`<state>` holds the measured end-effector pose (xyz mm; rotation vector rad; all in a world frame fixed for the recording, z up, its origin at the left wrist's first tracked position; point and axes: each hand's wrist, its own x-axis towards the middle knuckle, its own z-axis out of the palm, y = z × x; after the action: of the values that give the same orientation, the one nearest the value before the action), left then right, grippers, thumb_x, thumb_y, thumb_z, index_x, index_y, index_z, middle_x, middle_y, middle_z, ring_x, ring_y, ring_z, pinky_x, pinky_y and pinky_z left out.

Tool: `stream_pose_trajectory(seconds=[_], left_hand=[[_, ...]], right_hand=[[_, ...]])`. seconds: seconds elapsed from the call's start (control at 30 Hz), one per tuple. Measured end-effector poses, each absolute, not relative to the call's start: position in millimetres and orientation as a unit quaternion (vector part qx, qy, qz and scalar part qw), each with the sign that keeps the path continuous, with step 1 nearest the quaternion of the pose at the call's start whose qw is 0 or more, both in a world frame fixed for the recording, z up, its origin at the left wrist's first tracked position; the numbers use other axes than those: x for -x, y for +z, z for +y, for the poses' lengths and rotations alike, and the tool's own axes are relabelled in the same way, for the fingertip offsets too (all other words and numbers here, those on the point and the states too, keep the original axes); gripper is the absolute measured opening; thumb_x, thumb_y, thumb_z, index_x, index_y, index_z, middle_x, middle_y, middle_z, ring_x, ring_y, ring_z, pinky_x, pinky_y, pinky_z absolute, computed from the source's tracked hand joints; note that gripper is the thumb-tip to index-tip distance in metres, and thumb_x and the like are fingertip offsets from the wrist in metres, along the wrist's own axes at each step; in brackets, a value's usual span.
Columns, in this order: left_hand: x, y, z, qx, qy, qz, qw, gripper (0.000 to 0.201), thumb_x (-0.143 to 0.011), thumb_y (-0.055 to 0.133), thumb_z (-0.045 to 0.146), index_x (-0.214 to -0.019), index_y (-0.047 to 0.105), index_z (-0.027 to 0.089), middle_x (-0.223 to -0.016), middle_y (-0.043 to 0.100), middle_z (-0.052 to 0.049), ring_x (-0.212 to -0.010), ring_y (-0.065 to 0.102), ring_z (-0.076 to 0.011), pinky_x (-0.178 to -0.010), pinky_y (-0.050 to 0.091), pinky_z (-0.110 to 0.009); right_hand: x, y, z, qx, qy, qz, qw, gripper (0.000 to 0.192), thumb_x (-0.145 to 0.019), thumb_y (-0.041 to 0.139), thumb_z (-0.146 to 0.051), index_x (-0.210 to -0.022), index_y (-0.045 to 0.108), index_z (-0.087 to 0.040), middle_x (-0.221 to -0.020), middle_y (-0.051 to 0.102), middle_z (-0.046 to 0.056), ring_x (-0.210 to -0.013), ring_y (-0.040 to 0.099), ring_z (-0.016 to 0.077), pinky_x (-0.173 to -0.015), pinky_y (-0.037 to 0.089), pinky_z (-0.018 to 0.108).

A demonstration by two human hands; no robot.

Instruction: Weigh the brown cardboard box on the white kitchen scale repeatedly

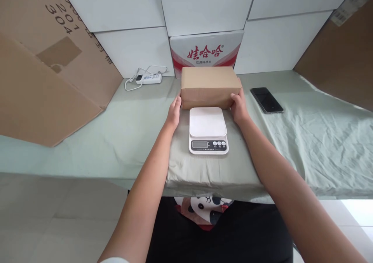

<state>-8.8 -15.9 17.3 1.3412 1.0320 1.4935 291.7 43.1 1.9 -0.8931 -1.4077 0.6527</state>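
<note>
A plain brown cardboard box (210,86) sits on the cloth-covered table just behind a white digital kitchen scale (208,130). My left hand (175,111) presses against the box's left end and my right hand (239,106) against its right end, so both hands grip it between them. The scale's platform is bare and its display shows no readable number. Whether the box is resting on the table or lifted slightly cannot be told.
A black phone (266,99) lies face up to the right. A white power strip (148,78) with its cable lies at the back left. A red-and-white printed carton (206,52) stands behind the box. Large cardboard sheets (43,72) lean at both sides. The table's front edge (212,187) is near my body.
</note>
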Motion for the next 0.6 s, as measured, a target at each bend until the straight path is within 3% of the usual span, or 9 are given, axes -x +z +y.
stream_pose_trajectory(seconds=[0.13,0.3,0.4,0.6], left_hand=[[9.3,41.4,-43.1,-0.562,0.614,0.393,0.390,0.102,-0.089,0.059,0.104,-0.154,0.076,0.027,-0.176,0.067,-0.013,-0.181,0.041,-0.0416,-0.151,0.031,-0.057],[13.5,46.3,-114.3,-0.592,0.599,0.382,0.381,0.095,-0.100,0.053,0.096,-0.165,0.068,0.028,-0.179,0.064,-0.014,-0.179,0.045,-0.0412,-0.149,0.037,-0.055],[14.6,36.3,-151.7,-0.596,0.588,0.380,0.394,0.094,-0.102,0.049,0.094,-0.166,0.067,0.027,-0.178,0.065,-0.015,-0.178,0.047,-0.0412,-0.148,0.040,-0.056],[10.8,27.1,-170.9,-0.599,0.582,0.386,0.391,0.093,-0.105,0.047,0.092,-0.170,0.063,0.028,-0.179,0.064,-0.016,-0.177,0.048,-0.0430,-0.147,0.040,-0.059]], right_hand=[[-287.8,28.8,18.1,0.393,0.290,-0.602,0.631,0.100,-0.078,0.061,-0.087,-0.165,0.053,-0.036,-0.180,0.059,0.007,-0.175,0.046,0.0396,-0.149,0.035,0.068],[-304.7,18.5,-45.5,0.362,0.252,-0.644,0.625,0.110,-0.082,0.068,-0.093,-0.176,0.037,-0.046,-0.190,0.045,0.002,-0.181,0.039,0.0424,-0.151,0.031,0.072],[-316.6,2.5,-83.1,0.365,0.224,-0.661,0.617,0.108,-0.083,0.071,-0.094,-0.176,0.035,-0.052,-0.189,0.043,0.001,-0.179,0.040,0.0477,-0.146,0.033,0.081],[-320.5,-0.7,-106.5,0.374,0.228,-0.655,0.616,0.098,-0.091,0.070,-0.087,-0.176,0.038,-0.049,-0.188,0.045,0.001,-0.177,0.040,0.0477,-0.147,0.029,0.083]])
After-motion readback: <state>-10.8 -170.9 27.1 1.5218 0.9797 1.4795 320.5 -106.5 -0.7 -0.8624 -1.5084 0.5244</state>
